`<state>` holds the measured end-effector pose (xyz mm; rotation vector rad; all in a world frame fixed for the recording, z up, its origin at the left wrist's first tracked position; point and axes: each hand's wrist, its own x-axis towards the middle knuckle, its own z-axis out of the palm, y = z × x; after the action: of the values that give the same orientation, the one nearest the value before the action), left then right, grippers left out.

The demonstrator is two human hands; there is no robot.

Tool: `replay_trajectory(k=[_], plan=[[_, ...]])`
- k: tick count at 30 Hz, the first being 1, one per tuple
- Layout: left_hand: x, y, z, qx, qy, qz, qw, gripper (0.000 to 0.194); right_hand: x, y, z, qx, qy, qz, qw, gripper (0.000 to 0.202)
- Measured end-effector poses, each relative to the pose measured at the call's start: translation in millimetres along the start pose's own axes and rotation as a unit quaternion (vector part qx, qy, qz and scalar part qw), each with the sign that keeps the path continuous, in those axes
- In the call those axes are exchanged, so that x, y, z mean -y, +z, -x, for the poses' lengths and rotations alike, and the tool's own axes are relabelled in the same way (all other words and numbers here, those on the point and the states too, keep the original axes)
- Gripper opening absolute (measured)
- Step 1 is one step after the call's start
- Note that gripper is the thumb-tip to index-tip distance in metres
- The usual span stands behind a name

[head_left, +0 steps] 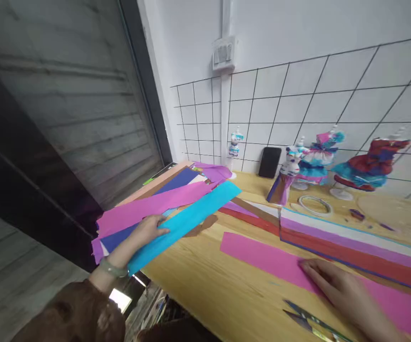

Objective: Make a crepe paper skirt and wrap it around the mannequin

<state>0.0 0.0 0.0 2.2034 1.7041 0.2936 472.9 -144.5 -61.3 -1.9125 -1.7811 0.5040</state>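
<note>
My left hand [150, 232] is at the left, its fingers curled and its thumb on the edge of a bright blue paper strip [191, 216]. The strip lies slantwise over a pile of coloured paper and reaches the table's near edge. My right hand [337, 285] rests on a long pink paper strip [258, 255] lying flat, with thumb and forefinger closed at its upper edge. What the other right fingers do is hidden. A pair of scissors [307, 320] lies partly open below that hand.
Magenta strips [155, 202] sit in the left pile. Layered white, purple and red strips [351, 242] stretch across the right. Behind stand a phone [270, 162], a tape roll [315, 206] and small dress forms [372, 164] along the tiled wall. The wooden table [205, 280] ends at the near left.
</note>
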Motion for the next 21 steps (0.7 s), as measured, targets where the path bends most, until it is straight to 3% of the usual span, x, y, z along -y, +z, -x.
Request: replay_trajectory(k=[8,12,21], plan=[[-4.3,5.9,2.2,-0.016,-0.027,-0.017,0.999,0.024,1.8,-0.3,3.1,-0.017,-0.009,0.033,0.999,0.041],[-3.5,3.7,5.4,-0.062,0.01,-0.024,0.998,0.025,0.2,-0.7,3.4,-0.003,0.007,0.055,0.998,0.044],[-1.5,3.1,2.0,-0.061,0.0,-0.021,0.998,0.033,0.5,0.7,1.6,0.008,0.021,0.059,0.998,0.044]])
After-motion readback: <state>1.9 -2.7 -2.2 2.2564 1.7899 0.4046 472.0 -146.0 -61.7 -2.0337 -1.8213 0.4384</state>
